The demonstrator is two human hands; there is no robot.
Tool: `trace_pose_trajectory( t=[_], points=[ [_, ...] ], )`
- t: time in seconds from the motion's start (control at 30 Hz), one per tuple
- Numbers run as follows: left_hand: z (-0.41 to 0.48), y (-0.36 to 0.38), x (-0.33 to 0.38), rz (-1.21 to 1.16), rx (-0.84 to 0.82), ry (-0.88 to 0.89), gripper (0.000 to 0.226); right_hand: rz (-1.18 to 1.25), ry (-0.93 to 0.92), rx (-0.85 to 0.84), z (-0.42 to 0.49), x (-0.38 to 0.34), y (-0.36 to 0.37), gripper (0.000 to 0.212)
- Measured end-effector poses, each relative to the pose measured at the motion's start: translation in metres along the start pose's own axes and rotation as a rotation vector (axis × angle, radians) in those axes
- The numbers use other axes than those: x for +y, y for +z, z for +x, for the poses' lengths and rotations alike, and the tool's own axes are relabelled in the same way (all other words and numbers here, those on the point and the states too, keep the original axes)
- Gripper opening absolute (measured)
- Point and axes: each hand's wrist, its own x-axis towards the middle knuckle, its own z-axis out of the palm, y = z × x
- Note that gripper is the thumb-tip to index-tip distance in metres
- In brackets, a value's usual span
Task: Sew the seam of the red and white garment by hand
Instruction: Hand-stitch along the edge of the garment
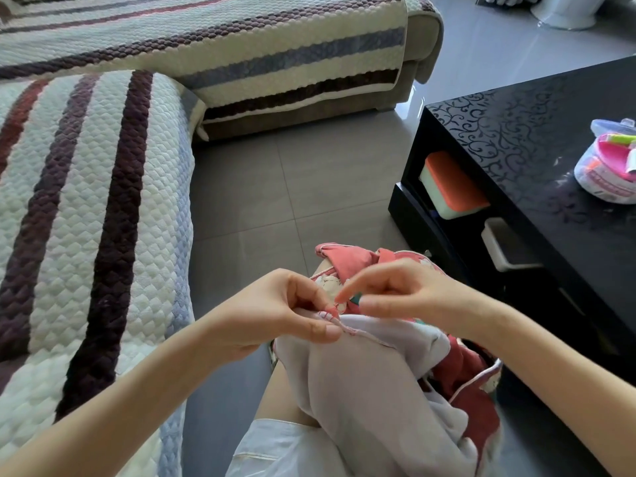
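pinching grip of the left hand (275,315): thumb and curled fingers clamped on the seam edge (345,328) of the red and white garment (361,380), which lies bunched on the person's lap, near centre. right hand (395,294) hovers just right of that spot, forefinger and thumb reaching toward the seam edge; whether its grip holds anything i cannot tell. striped sofa cover (86,201) lies left, grey tiled floor (292,187) beyond, black worktop (550,149) right, with a clear plastic tub (609,166) at its far right edge.
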Motion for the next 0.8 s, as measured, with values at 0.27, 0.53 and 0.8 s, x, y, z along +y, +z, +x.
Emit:
trace_pose_trajectory(
  t=[0.27,0.53,0.8],
  points=[
    [-0.003,-0.002,0.003,0.004,-0.013,-0.005,0.010,0.079,-0.063,0.131,-0.003,0.005,0.006,0.007],
    [-0.003,-0.005,0.008,0.081,-0.020,-0.024,0.007,0.235,-0.156,0.211,-0.009,-0.022,-0.012,0.013],
    [-0.004,-0.003,0.012,0.130,-0.019,0.026,0.008,0.276,-0.146,0.315,-0.008,-0.038,-0.011,0.011]
  ],
)
